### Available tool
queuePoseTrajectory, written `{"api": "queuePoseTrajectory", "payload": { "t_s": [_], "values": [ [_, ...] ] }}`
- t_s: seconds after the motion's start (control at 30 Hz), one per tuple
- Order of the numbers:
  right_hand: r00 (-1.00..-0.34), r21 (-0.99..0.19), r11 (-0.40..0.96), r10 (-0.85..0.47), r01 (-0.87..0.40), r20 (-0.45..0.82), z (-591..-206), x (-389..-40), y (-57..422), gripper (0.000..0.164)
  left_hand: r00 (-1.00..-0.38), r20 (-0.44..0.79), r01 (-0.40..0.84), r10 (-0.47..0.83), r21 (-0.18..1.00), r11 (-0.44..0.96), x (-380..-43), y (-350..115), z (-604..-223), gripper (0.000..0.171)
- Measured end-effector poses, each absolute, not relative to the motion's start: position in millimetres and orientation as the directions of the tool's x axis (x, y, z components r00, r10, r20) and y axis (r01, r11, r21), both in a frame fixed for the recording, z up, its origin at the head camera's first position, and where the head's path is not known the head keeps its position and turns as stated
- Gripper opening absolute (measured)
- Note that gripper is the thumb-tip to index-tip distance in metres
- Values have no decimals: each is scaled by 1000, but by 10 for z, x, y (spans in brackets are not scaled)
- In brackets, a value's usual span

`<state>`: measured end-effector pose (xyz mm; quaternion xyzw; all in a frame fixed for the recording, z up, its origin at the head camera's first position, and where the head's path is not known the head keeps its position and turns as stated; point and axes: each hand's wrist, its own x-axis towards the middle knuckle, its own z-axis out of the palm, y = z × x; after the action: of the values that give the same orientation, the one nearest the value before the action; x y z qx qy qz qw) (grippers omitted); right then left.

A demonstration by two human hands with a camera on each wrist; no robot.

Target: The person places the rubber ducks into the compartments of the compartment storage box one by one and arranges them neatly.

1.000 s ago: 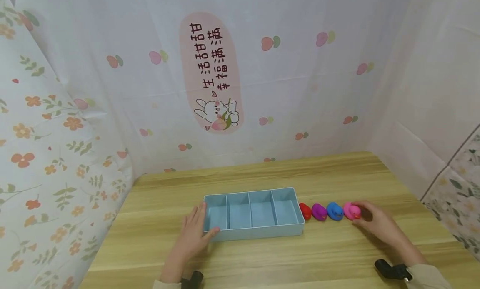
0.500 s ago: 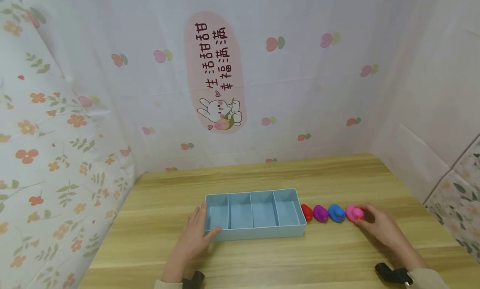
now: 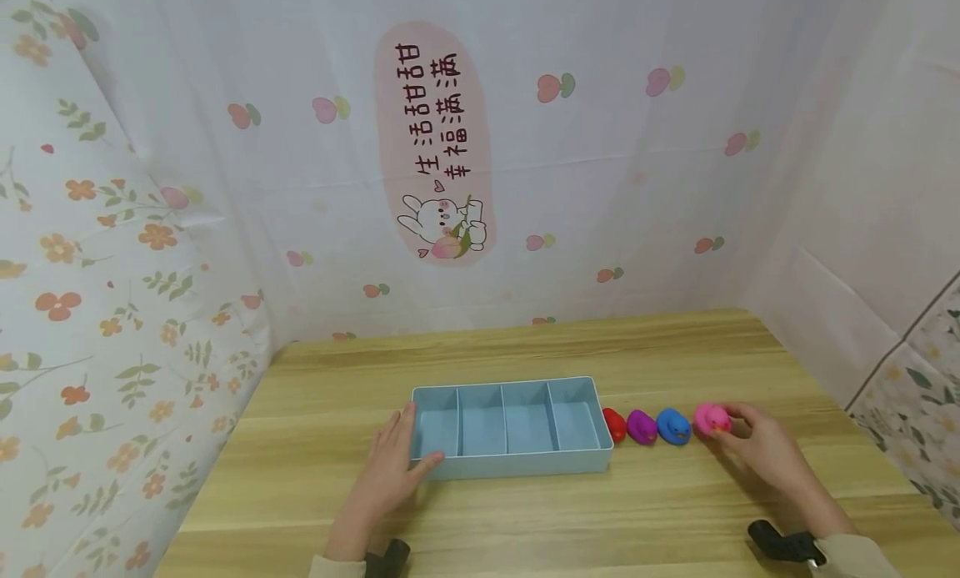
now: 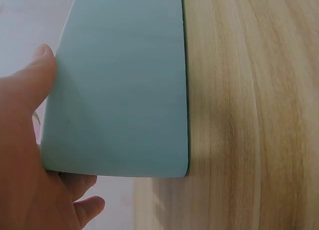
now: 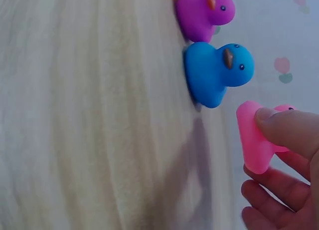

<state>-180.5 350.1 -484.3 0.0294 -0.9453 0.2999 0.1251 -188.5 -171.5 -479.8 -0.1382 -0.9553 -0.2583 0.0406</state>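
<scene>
My right hand (image 3: 765, 446) pinches a pink rubber duck (image 3: 712, 418) between thumb and fingers. In the right wrist view the pink duck (image 5: 254, 140) is tilted and raised off the table, its shadow below. Beside it, in a row on the table, are a blue duck (image 3: 673, 426), a purple duck (image 3: 641, 427) and a red duck (image 3: 614, 424), the red one partly hidden by a light blue tray (image 3: 517, 468). My left hand (image 3: 386, 461) rests at the tray's left end, fingers straight along the side. Its thumb (image 4: 42, 65) touches the front rim.
Three dividers split the tray into several compartments with nothing in them. The tray stands on a wood-grain table (image 3: 525, 528). Behind the table hangs a printed white cloth (image 3: 600, 186), with floral cloth (image 3: 112, 311) at the left.
My right hand has lifted the pink duck a little off the table, tilting it. The left hand keeps its place at the tray. The head view has shifted slightly.
</scene>
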Motion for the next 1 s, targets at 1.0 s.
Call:
{"api": "queuePoseTrajectory", "payload": {
  "t_s": [1.0],
  "values": [
    [-955, -618, 767, 23, -174, 297, -4578, -1892, 3167, 47, -952, 171, 305, 252, 534, 789, -1893, -1718, -4814, 87]
  ]
}}
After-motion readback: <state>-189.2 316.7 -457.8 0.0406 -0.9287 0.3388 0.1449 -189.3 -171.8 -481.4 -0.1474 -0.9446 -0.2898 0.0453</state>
